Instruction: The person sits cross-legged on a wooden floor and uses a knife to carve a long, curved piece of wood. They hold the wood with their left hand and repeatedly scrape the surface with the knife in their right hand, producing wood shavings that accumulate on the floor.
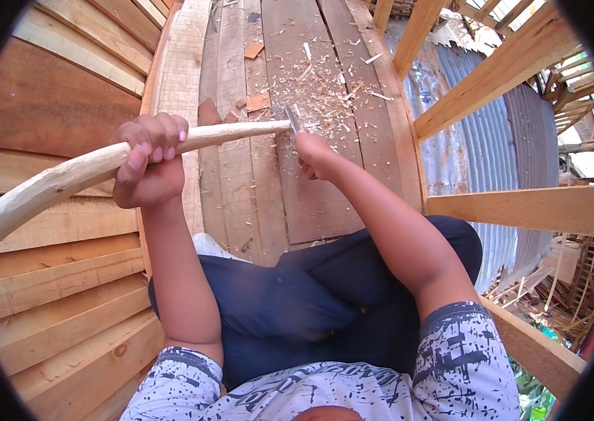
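Observation:
A pale, bark-stripped wooden stick runs from the left edge of the view toward the middle, bent at the left and tapering to a thin tip at the right. My left hand is closed around its middle, fingers over the top. At the tapered tip, my right hand is closed on a knife, its fingers partly turned from view. The knife blade sticks up past the hand and lies across the stick's tip, seeming to touch it. The knife's handle is hidden inside the fist.
Wood shavings and several reddish-brown chips litter the plank floor ahead. A wall of stacked boards stands close on the left. Timber rails and corrugated metal sheets lie to the right. My crossed legs are below.

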Demonstrator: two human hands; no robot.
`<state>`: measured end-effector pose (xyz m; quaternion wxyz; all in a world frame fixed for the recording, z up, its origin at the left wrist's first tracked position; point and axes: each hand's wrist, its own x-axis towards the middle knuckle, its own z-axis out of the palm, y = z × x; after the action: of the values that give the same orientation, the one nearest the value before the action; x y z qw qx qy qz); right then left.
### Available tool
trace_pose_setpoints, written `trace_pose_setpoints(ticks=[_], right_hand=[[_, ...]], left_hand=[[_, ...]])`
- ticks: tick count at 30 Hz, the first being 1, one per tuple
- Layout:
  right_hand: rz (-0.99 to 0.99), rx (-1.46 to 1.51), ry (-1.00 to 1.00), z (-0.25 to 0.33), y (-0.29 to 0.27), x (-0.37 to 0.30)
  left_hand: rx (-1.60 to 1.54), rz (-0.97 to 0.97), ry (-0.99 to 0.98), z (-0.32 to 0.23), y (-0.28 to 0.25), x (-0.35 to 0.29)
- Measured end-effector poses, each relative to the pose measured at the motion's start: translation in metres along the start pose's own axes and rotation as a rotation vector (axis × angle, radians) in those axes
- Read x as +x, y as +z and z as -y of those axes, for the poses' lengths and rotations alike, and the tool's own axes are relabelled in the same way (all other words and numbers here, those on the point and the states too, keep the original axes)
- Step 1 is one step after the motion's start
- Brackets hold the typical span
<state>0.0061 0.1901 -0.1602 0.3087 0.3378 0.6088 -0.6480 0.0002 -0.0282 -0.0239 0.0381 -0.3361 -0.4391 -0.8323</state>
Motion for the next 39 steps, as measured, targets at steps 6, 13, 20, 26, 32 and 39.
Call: trace_pose_setpoints(ticks=[6, 13, 20, 26, 32, 39], right_hand=[[0.111, -0.165, -0.125, 0.014, 0.008, -0.021], [0.179, 0.120, 0.008, 0.017, 0.020, -0.034], [0.146, 0.110, -0.039, 0.024, 0.023, -0.047], [0.158, 0.088, -0.042, 0.018, 0.012, -0.027], [0.168, -0.042, -0.074, 0.017, 0.010, -0.029], [0.365, 0.035, 0.049, 0.018, 0.000, -0.016]], left_hand=[[0.034, -0.008, 0.000, -0.005, -0.006, -0.004], [-0.007, -0.024, -0.005, -0.001, -0.004, -0.006], [-0.016, -0.023, -0.010, -0.003, 0.000, -0.004], [0.007, -0.005, -0.022, 0.002, -0.003, -0.003], [0.036, -0.007, -0.008, -0.001, -0.001, -0.002], [-0.003, 0.064, 0.003, 0.001, -0.001, -0.002]])
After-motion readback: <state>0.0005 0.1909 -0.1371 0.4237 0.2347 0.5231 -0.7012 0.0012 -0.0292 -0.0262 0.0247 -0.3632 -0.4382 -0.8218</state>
